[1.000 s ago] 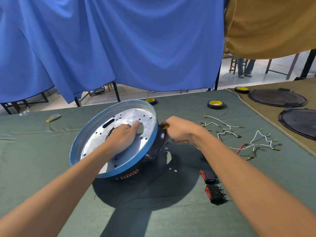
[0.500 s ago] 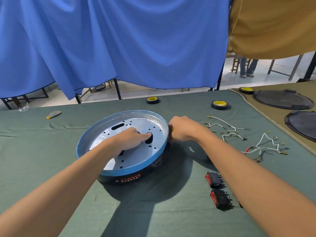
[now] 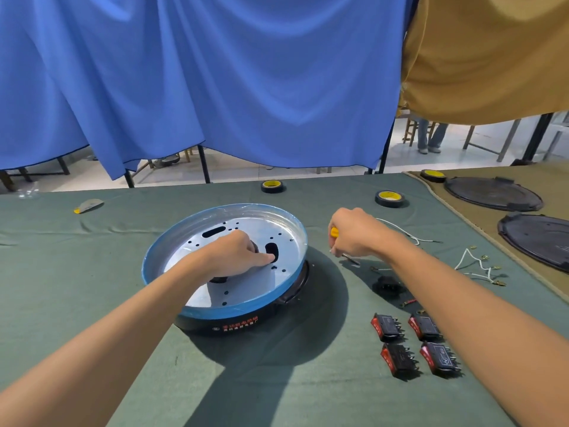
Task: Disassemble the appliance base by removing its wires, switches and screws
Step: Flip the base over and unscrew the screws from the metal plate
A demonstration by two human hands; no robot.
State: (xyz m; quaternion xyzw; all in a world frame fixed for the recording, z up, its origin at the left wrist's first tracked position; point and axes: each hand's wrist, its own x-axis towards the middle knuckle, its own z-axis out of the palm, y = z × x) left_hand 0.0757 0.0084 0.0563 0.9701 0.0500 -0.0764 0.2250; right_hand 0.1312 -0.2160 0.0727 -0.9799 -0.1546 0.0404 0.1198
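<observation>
The round appliance base (image 3: 197, 241), a silver perforated plate with a blue rim on a black body, lies flat on the green cloth. My left hand (image 3: 237, 257) rests inside it, fingers curled into the holes of the plate. To the right of the base, my right hand (image 3: 354, 232) grips a yellow-handled screwdriver (image 3: 334, 232), its metal tip (image 3: 351, 258) pointing down at the cloth. Several red and black switches (image 3: 415, 343) lie at the front right. White wires (image 3: 474, 266) and a small black part (image 3: 386, 286) lie behind them.
Rolls of black tape with yellow cores (image 3: 272, 186) (image 3: 388, 198) sit at the back of the table. Black round covers (image 3: 492, 194) (image 3: 538, 238) lie on a tan cloth at the right. A small scraper-like thing (image 3: 87, 205) lies far left. Blue curtain hangs behind.
The base went from tilted on edge to lying flat. My right hand drew away from its rim to the right with the screwdriver. A small black part now lies on the cloth.
</observation>
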